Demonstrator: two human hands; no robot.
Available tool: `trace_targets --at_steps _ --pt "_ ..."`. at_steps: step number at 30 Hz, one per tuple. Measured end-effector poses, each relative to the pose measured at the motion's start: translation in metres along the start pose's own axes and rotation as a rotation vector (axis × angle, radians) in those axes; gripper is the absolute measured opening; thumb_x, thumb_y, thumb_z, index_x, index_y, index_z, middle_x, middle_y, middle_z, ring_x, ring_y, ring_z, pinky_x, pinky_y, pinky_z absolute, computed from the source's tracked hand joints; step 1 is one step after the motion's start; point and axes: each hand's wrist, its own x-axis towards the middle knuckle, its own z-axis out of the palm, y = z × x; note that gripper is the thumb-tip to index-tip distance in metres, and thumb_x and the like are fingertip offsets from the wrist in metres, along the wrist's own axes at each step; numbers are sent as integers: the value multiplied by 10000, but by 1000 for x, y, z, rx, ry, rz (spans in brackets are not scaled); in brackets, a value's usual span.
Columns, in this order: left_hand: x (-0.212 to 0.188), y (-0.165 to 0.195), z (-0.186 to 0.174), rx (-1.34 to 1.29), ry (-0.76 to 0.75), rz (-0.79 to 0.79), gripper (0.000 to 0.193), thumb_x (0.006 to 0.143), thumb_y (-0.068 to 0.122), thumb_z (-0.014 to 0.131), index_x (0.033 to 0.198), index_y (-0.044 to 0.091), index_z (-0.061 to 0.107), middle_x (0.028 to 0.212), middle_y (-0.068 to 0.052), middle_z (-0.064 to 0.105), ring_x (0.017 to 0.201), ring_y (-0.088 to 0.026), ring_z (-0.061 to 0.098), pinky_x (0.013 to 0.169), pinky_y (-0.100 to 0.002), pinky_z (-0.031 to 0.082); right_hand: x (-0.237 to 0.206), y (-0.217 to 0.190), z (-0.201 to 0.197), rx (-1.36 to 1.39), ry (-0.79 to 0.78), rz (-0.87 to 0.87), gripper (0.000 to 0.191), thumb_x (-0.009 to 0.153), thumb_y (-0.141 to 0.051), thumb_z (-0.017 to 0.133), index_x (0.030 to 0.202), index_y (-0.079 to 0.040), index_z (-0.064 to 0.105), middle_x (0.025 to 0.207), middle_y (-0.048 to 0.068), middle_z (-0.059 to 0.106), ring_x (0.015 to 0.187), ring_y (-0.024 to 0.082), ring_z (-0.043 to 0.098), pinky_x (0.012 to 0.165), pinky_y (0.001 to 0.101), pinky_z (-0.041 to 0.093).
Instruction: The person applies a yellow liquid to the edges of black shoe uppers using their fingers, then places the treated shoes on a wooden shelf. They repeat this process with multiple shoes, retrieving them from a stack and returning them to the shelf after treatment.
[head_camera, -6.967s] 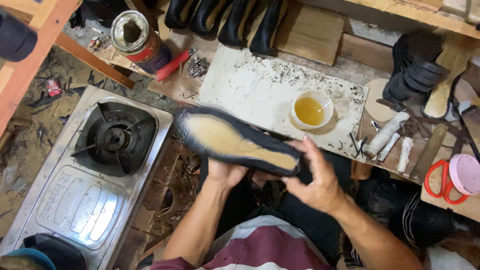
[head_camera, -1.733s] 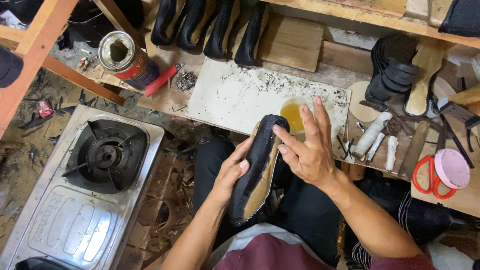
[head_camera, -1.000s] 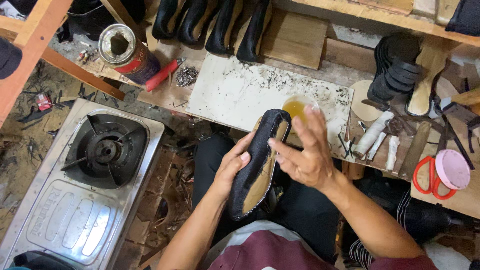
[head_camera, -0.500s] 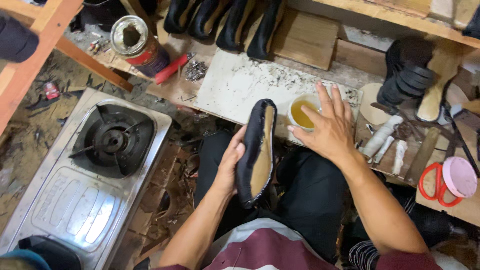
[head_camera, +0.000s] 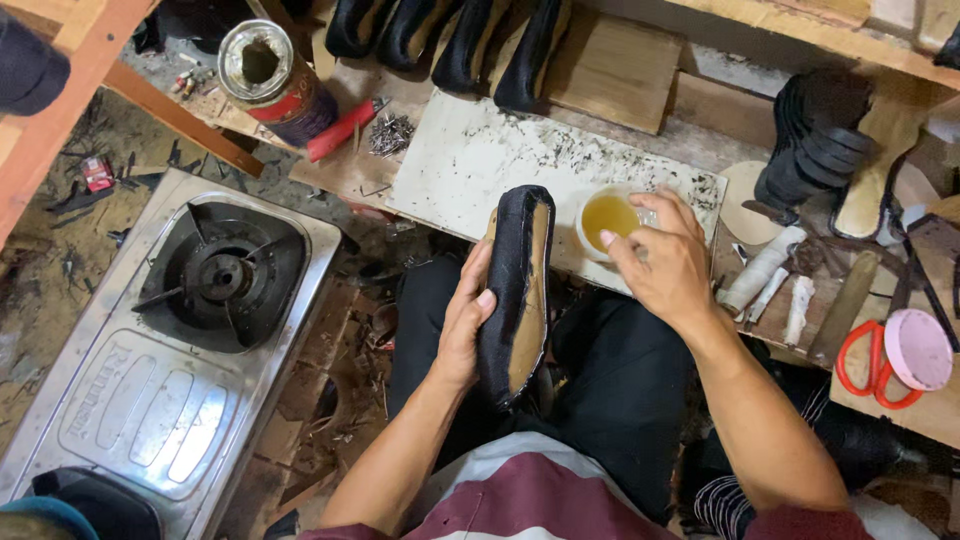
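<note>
Head view: two hands, left hand (head_camera: 462, 330) gripping one shoe (head_camera: 518, 290), one glue cup (head_camera: 607, 219).

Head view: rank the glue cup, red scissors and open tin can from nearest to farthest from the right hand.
1. Glue cup: on the white board, touching the right hand at its fingertips.
2. Red scissors: on the bench, off to the hand's right.
3. Open tin can: far upper left, above the gas stove.

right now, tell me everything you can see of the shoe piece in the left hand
The shoe piece is long and sole-shaped, with black cloth-like edges wrapped round a tan inner face. It stands nearly on end, toe up, tan face turned right, over the person's lap before the white board. The left hand grips its left edge; the right hand is apart from it.
</note>
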Motion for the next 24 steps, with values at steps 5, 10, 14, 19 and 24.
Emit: trace_targets --at_steps 5,10,14,19,24 --pt "1 0 6 18 -8 44 787 958 354 524 1590 -61 307 1730 -175 184 1606 -288 199 1295 -405 162 -19 -38 -14 374 27 -71 233 995 -241 625 986 -68 781 1557 210 489 1530 427 391 1293 510 284" --pt "2 4 13 63 -51 85 806 952 377 521 1597 -58 309 1735 -185 189 1610 -288 214 1308 -407 178 -45 -71 2 274 67 -354 334 956 -276 675 1234 -109 753 1652 189 267 1555 439 257 1302 545 232" --pt "-1 8 18 41 -89 91 810 947 376 528 1595 -59 311 1744 -188 166 1606 -298 221 1307 -415 190 -39 -66 9 144 137 -385 320 965 -244 704 1277 -200 760 1689 148 188 1568 440 198 1310 574 213" --pt "-2 10 20 43 -130 112 779 967 350 515 1596 -60 311 1754 -190 133 1633 -301 179 1324 -424 181 -31 -57 2 102 152 -385 339 967 -210 720 1305 -198 749 1715 107 181 1589 455 185 1316 571 243" --pt "-1 8 15 87 -97 124 756 964 319 506 1590 -64 323 1751 -202 148 1630 -314 184 1324 -423 167 -40 -70 3 85 155 -477 320 943 -237 722 1259 -199 763 1684 96 204 1561 432 205 1292 593 242"
